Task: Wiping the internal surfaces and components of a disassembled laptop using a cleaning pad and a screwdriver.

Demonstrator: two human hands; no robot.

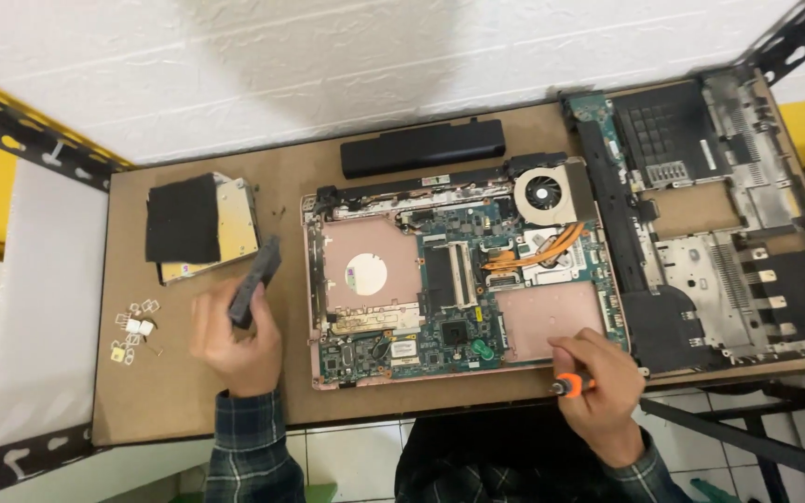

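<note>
Here, in the head view, the left hand (235, 337) is closed around a flat dark grey rectangular part (254, 281), lifted just clear of the brown fibreboard bench top (188, 401). Its long axis runs diagonally, from the fingers up and to the right, its far end near the left edge of the opened laptop base with its green circuit board (421, 298). The right hand (598, 382) is curled tight round an orange-handled screwdriver (572, 385) at the front right corner of that base, handle pointing left; the tip is hidden. The left hand is nearer a silver optical drive with a black pad on top (199, 226) and a scatter of small white clips (134, 329). Behind the base lies a long black battery bar (423, 147); to its right, a detached black and silver laptop cover (710, 214).
</note>
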